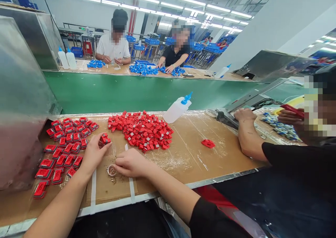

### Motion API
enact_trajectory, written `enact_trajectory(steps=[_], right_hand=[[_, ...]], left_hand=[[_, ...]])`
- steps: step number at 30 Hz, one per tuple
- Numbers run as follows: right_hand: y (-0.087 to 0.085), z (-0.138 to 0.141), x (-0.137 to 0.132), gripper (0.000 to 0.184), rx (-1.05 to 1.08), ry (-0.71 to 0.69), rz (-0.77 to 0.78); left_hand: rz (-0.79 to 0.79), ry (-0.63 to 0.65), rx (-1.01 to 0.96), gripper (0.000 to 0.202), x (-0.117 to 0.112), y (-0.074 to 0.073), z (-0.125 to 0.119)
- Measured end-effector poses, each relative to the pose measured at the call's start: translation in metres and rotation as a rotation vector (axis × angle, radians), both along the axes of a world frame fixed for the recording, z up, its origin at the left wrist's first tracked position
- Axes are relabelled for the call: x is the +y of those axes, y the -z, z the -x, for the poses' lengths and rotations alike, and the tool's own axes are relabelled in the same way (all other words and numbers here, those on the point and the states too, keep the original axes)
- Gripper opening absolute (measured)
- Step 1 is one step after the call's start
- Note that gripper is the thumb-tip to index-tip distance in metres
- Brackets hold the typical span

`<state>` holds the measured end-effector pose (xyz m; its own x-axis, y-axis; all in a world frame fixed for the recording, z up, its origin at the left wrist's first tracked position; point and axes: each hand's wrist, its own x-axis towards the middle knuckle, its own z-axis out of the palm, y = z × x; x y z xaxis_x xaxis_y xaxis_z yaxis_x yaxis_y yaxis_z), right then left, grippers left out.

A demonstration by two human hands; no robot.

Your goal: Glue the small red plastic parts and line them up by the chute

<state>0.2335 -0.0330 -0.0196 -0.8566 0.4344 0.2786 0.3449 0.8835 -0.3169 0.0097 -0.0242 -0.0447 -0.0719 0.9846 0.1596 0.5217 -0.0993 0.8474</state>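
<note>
My left hand [95,150] pinches a small red plastic piece [105,139] between thumb and fingertips, just above the bench. To its left lie several red and black plastic pieces [68,148], spread in loose rows. My right hand [133,163] is closed, its fingers curled and pointing left; what they grip, if anything, is hidden. Right by its fingertips a small round clear ring [111,170] lies on a taped cardboard sheet [102,189], with small dark bits around it. Beyond my hands rises a heap of small red pieces [147,131].
A white squeeze bottle [177,110] with a blue tip leans behind the heap. One flat red piece [208,143] lies to the right. A co-worker's arm [248,136] rests at the right edge. Metal housing [23,108] bounds the left; a green divider [131,92] runs behind.
</note>
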Motion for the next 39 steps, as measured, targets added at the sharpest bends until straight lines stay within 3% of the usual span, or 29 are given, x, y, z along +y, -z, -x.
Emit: enact_trajectory(steps=[2,4,7,10,13,17,19,22,26,34,39], right_hand=[[-0.005,0.003,0.016,0.045,-0.027,0.036,-0.016],[-0.012,0.009,0.043,0.046,-0.006,0.181,-0.028],[-0.019,0.028,0.093,0.031,-0.015,0.389,-0.093],[-0.018,0.05,0.134,0.022,-0.162,0.337,-0.111],[-0.014,0.063,0.153,0.014,-0.212,0.278,-0.043],[-0.012,0.056,0.143,0.016,-0.096,0.283,0.037],[-0.01,0.044,0.126,0.023,0.156,0.318,0.258],[-0.005,0.025,0.094,0.03,0.638,0.327,0.728],[0.008,0.008,0.061,0.037,0.919,0.327,1.078],[0.016,0.007,0.054,0.043,1.262,0.341,1.358],[0.016,0.003,0.053,0.046,1.106,0.327,1.189]], left_hand=[[0.006,-0.039,-0.089,0.055,0.001,-0.002,0.0],[0.042,-0.078,-0.209,0.061,0.001,-0.005,-0.001],[0.082,-0.112,-0.367,0.072,0.0,-0.009,-0.002],[0.088,-0.087,-0.405,0.07,-0.002,-0.011,-0.003],[0.079,-0.056,-0.403,0.068,-0.003,-0.011,-0.002],[0.049,-0.065,-0.392,0.065,-0.002,-0.007,0.001],[0.054,-0.05,-0.396,0.065,-0.002,-0.004,0.001],[0.104,0.017,-0.439,0.068,-0.002,0.0,-0.002],[0.134,0.104,-0.467,0.07,-0.005,0.002,-0.01],[0.181,0.161,-0.475,0.075,-0.007,0.001,-0.015],[0.177,0.204,-0.486,0.074,-0.004,0.006,-0.013]])
